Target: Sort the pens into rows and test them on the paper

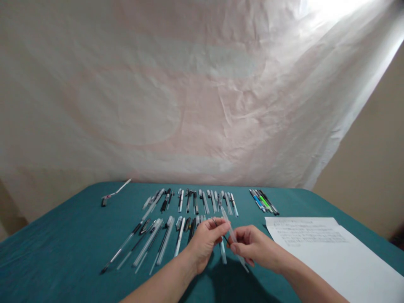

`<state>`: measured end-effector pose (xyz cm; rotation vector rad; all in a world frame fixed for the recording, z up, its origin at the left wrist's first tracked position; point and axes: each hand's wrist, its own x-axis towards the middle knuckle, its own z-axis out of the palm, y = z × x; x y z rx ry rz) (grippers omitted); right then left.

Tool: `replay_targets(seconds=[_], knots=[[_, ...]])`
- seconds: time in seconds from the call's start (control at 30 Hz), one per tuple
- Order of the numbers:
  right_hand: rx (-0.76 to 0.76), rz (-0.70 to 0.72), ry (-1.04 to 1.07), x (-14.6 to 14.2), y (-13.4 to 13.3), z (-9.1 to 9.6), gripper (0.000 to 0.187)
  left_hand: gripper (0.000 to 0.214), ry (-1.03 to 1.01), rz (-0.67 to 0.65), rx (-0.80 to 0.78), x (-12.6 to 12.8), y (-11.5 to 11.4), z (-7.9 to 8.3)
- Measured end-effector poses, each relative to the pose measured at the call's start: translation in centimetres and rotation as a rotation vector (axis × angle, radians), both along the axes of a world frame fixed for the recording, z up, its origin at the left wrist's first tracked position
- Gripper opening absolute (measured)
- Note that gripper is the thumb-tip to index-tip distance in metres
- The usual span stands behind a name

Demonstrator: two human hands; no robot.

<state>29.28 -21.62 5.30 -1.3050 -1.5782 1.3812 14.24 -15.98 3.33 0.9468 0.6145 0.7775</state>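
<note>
A translucent pen barrel [232, 234] slants between my two hands above the table. My left hand [206, 244] is closed, its thumb and fingers pinched beside the barrel's upper part; a thin dark piece [215, 220] sticks out there, its kind unclear. My right hand [251, 247] has its fingers closed round the lower part of the barrel, and a thin pale tip pokes out below. Beneath the hands lies a whitish pen part [223, 252]. To the left, several clear barrels [166, 242] and thin refills [158, 256] lie in a row, partly hidden by my left hand.
Behind is another row of taken-apart pens and caps [203, 202]. Several coloured pens [264, 202] lie at the back right, above a large written-on paper sheet [341, 261]. A bent white stick-like item [116, 192] sits at the far left of the green tablecloth [63, 252].
</note>
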Motion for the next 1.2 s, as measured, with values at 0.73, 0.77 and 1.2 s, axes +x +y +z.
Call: replay_targets(seconds=[0.73,0.77,1.2], knots=[[0.024,0.018,-0.391,5.0,-0.5,2.4,0.011,0.006,-0.172,0.576,-0.175,-0.1,2.0,-0.6],[0.022,0.018,-0.393,5.0,-0.4,2.4,0.011,0.006,-0.171,0.576,-0.179,-0.1,2.0,-0.5],[0.078,-0.003,-0.431,5.2,-0.3,2.6,0.015,0.005,-0.168,0.478,-0.206,0.4,0.6,0.0]])
